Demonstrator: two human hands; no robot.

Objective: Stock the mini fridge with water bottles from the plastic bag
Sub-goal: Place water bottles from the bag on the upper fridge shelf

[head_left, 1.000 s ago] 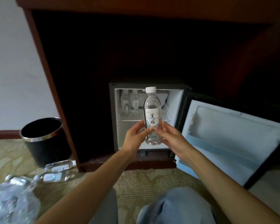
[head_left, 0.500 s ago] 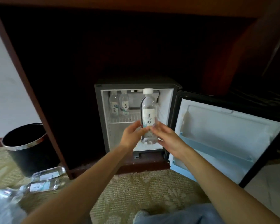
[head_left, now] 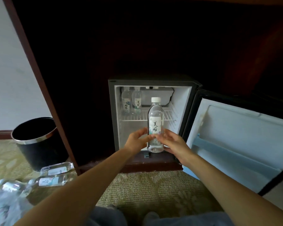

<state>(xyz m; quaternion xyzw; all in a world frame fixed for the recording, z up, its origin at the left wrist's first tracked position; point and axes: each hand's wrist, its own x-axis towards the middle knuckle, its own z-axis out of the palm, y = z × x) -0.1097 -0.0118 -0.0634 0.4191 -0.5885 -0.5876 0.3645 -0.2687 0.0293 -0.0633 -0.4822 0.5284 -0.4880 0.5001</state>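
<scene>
Left hand [head_left: 136, 141] and right hand [head_left: 173, 142] pinch the upright clear plastic white-capped water bottle [head_left: 155, 123] low, steadying it for the open white mini fridge [head_left: 185, 103].

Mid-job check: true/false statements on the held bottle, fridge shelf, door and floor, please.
1. The left hand and right hand hold one upright bottle in front of the mini fridge. True.
2. The shelf is bare. False: two bottles stand on the wire shelf, at left.
3. The fridge door stands open. True.
4. The held bottle lacks a cap. False: a white cap is on it.
5. Loose bottles lie on the carpet beside the black bin. True.
</scene>
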